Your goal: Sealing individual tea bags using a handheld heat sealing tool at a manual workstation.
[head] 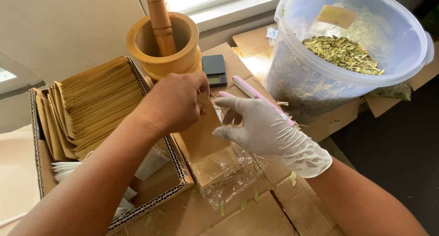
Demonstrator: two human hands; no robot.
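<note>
My bare left hand pinches the top edge of a brown paper pouch with a clear plastic lower part, held over flattened cardboard. My right hand, in a white glove, touches the pouch's right edge with fingers spread. A pink and white flat tool lies just behind the gloved hand.
A cardboard box at left holds several brown pouches and white sachets. Behind stand a wooden mortar with pestle, a small black scale, and a large clear tub of dried green leaves. Loose leaf bits lie on the cardboard.
</note>
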